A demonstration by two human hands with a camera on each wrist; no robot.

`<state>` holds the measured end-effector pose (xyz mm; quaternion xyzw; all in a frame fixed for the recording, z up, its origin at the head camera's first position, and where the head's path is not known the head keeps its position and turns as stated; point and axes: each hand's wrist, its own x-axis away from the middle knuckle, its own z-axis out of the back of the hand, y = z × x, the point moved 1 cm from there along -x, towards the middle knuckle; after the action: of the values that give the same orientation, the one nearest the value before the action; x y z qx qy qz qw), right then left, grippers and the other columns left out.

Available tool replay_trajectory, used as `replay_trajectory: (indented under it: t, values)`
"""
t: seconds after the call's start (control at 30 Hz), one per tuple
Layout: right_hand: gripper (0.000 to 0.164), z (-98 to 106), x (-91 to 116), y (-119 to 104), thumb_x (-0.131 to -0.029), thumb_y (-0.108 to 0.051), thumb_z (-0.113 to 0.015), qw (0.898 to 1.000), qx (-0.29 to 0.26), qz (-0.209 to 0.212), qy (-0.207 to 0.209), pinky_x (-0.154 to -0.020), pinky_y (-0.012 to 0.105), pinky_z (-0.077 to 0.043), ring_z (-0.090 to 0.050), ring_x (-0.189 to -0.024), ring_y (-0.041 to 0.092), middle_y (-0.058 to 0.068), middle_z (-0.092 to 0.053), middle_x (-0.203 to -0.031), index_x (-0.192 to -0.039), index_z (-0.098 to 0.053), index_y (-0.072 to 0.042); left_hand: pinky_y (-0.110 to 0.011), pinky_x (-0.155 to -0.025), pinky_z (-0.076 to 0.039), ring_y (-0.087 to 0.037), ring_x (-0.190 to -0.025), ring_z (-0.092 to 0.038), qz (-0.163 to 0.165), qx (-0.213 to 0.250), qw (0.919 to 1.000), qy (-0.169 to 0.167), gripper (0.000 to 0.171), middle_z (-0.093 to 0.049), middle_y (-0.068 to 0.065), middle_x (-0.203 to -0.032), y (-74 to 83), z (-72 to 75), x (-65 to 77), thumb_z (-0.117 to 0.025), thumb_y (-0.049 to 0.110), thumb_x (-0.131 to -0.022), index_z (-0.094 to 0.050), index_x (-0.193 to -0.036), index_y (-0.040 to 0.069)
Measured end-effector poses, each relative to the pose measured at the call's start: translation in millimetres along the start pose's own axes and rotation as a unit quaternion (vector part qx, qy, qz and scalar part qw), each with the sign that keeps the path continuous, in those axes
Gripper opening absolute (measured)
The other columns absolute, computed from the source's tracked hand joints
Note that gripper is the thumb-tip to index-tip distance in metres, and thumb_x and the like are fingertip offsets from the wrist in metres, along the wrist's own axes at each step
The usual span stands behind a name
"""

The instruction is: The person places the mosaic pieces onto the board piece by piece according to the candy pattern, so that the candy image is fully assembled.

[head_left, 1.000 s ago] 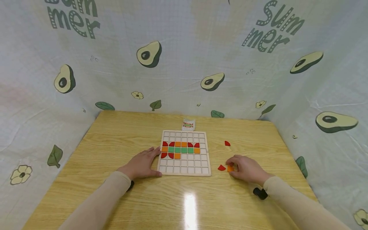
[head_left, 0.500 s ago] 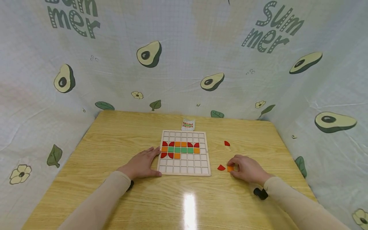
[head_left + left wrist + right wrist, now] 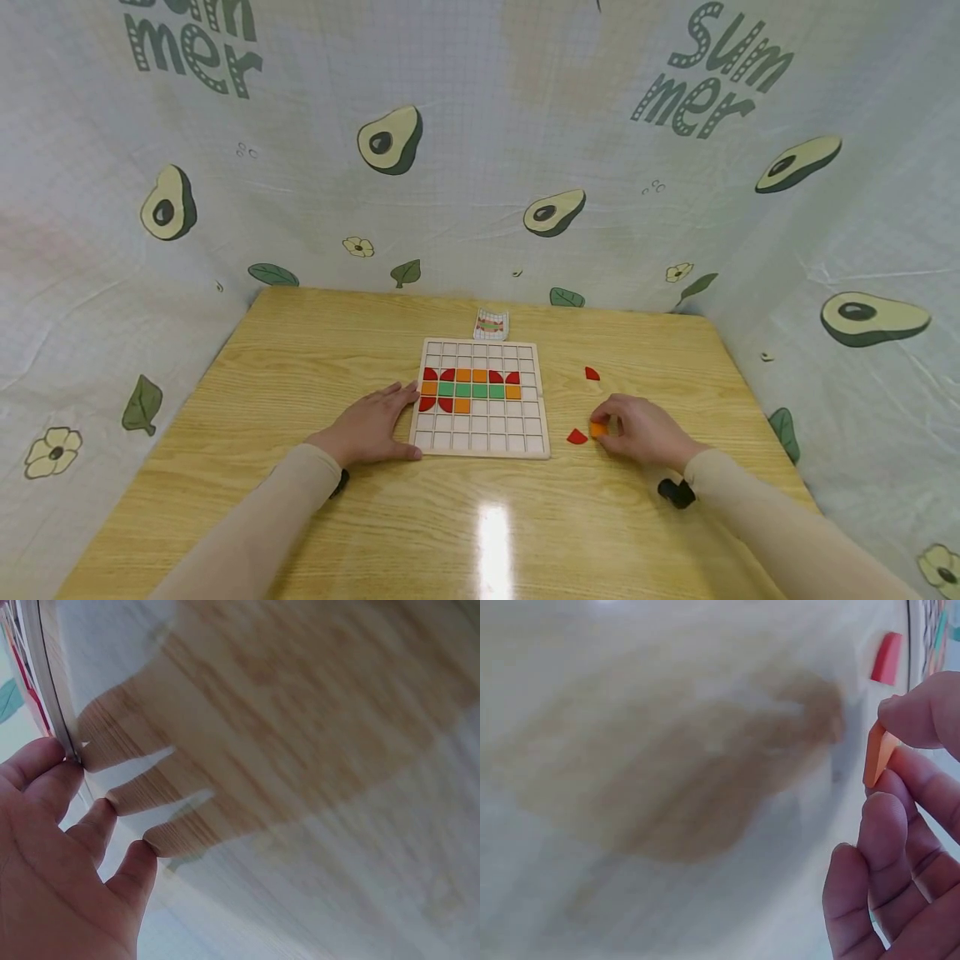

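Between thumb and fingertips my right hand [image 3: 647, 430] pinches an orange square tile [image 3: 877, 754], tilted, just right of the board. My left hand [image 3: 369, 427] lies with extended fingers along the left edge of the wooden grid board [image 3: 510, 444], its fingertips touching that edge in the left wrist view. Rows of red quarter-round, orange and green tiles [image 3: 480, 390] fill part of the grid. A loose red quarter-round tile [image 3: 577, 437] lies beside the right hand, and another red quarter-round piece [image 3: 592, 373] lies farther back.
A small pattern card [image 3: 491, 325] with a printed coloured grid lies behind the board. All of it is on a wood-grain table [image 3: 337, 333]. A curtain [image 3: 480, 150] printed with avocados and leaves hangs around the back and sides.
My right hand has raised the orange tile slightly off the table and tilted it. The left hand and board have stayed in place.
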<state>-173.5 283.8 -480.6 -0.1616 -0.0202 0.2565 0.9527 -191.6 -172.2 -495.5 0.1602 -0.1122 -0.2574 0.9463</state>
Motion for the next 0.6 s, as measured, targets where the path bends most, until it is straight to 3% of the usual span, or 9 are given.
replay_trajectory:
  t: [0.13,0.3,0.6]
  values:
    - [0.021,4.4,-20.8,-8.9,-0.081,-0.02,-0.081,1.0,0.0,0.005,-0.001,-0.065,0.026,-0.049,-0.049,-0.065,0.003,-0.01,-0.066,-0.097,-0.1,-0.074,-0.018,-0.056,-0.112,-0.029,-0.034,-0.145,-0.029,-0.001,-0.004,1.0,0.002,0.105,-0.032,-0.006,-0.16,-1.6,-1.3,-0.5,-0.072,0.069,-0.075,-0.038,-0.154,0.009]
    - [0.021,3.5,-60.8,-33.3,-0.082,-0.02,-0.079,1.0,-0.01,0.011,-0.008,-0.064,0.027,-0.049,-0.051,-0.066,0.006,-0.009,-0.066,-0.096,-0.102,-0.074,-0.017,-0.056,-0.112,-0.03,-0.033,-0.145,-0.029,-0.004,-0.006,1.0,0.003,0.104,-0.031,-0.006,-0.16,-1.9,-0.9,-0.1,-0.072,0.069,-0.076,-0.039,-0.154,0.008]
    - [0.022,-26.4,-129.7,-85.9,-0.085,-0.028,-0.077,0.997,-0.018,0.065,-0.025,-0.078,0.029,-0.051,-0.056,-0.083,0.009,-0.01,-0.064,-0.1,-0.105,-0.075,-0.019,-0.057,-0.112,-0.029,-0.034,-0.145,-0.028,-0.001,0.002,1.0,-0.002,0.102,-0.031,-0.006,-0.16,1.3,1.3,0.5,-0.074,0.066,-0.076,-0.039,-0.154,0.008]
